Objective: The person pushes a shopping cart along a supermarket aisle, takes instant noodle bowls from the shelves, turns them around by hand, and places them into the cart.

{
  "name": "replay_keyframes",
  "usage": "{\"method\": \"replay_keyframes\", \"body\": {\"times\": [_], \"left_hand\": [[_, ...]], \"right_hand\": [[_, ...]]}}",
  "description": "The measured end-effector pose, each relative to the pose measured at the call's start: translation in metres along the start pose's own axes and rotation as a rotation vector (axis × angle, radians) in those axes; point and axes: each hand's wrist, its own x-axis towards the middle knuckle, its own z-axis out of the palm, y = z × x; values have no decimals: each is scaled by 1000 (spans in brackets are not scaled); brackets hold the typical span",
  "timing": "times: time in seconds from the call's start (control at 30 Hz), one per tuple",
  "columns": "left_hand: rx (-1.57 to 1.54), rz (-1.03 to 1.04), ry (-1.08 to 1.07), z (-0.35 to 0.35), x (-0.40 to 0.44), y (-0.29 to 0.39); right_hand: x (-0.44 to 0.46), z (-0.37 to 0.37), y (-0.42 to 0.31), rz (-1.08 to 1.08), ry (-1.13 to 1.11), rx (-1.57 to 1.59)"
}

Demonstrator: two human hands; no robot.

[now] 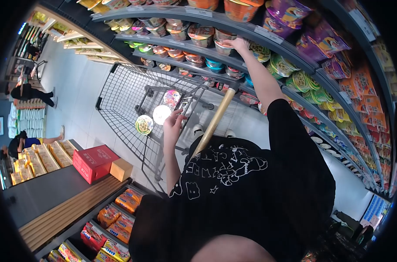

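Note:
My right hand [239, 44] reaches up to a middle shelf, fingers over the rim of an instant noodle bowl [223, 49] that still sits in its row. Beside it stands another noodle bowl [201, 36] with a dark orange lid. Low over the near end of the shopping cart [115, 94] is my left hand [175, 124], its fingers loosely curled and apart, with no held thing visible. Inside the cart lie a green-patterned noodle bowl [144, 125], a round white-topped container [162, 114] and a pink-and-white bowl [172, 98].
Curved shelves [181, 43] of noodle bowls and packets run along the top and right. A gold-coloured bar [216, 118] crosses in front of me. Left stand a red box [94, 162] and packaged noodles [128, 200]. Two people are farther off on the tiled floor [74, 94].

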Motion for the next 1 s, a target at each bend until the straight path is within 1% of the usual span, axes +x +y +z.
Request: {"method": "replay_keyframes", "body": {"times": [0.07, 0.13, 0.2, 0.23, 0.27, 0.3, 0.33, 0.37, 0.4, 0.47, 0.53, 0.57, 0.6, 0.67, 0.7, 0.73, 0.77, 0.8, 0.83, 0.87, 0.9, 0.93, 0.97, 1.0], "left_hand": [[17, -1, 9, -8, 4, -1], [37, 0, 11, -17, 7, -3], [87, 5, 51, -23, 12, -4], [81, 7, 48, -24, 13, -2], [225, 39, 74, -26, 14, 0], [372, 72, 98, -27, 15, 2], [373, 77, 88, -30, 17, 2], [446, 84, 102, -32, 20, 2], [518, 92, 114, -33, 22, 1], [505, 111, 102, -39, 28, 2], [471, 117, 89, -47, 35, -7], [425, 54, 72, -49, 35, -1], [434, 57, 52, -52, 36, 1], [292, 180, 83, -55, 39, 3], [306, 252, 137, -55, 42, 4], [287, 277, 129, -54, 42, 12], [123, 313, 105, -50, 44, 17], [-43, 344, 81, -44, 45, 21], [-189, 311, 9, -37, 49, 26], [-185, 313, -10, -29, 52, 31], [-243, 338, -159, -20, 55, 37], [-300, 359, -308, -9, 58, 43], [-354, 368, -412, 3, 60, 48], [-408, 377, -514, 16, 60, 53]], "right_hand": [[6, 8, 1, 22, -4, 14], [21, 26, 14, 17, 223, -85], [31, 32, 18, 51, 249, -65], [28, 33, 18, -4, 362, 6], [23, 35, 20, -58, 474, 79], [15, 36, 22, -53, 479, 75], [4, 38, 23, -123, 573, 206], [-10, 41, 25, -194, 667, 335], [-30, 44, 30, -236, 734, 353], [-85, 42, 26, -274, 752, 389], [-135, 47, 32, -274, 799, 320], [-157, 51, 42, -241, 753, 364], [-177, 54, 50, -222, 765, 361], [-214, 57, 63, -112, 749, 526], [-231, 54, 64, -93, 768, 522], [-247, 46, 61, -31, 743, 544], [-262, 37, 57, 27, 719, 567], [-276, 26, 48, 39, 737, 563], [-290, 14, 36, 51, 706, 721], [-298, 4, 27, 59, 671, 879], [-304, -4, 25, 69, 685, 880], [-309, -10, 24, 36, 582, 1043], [-315, -14, 21, 0, 474, 1204], [-319, -19, 16, 7, 486, 1208]]}}
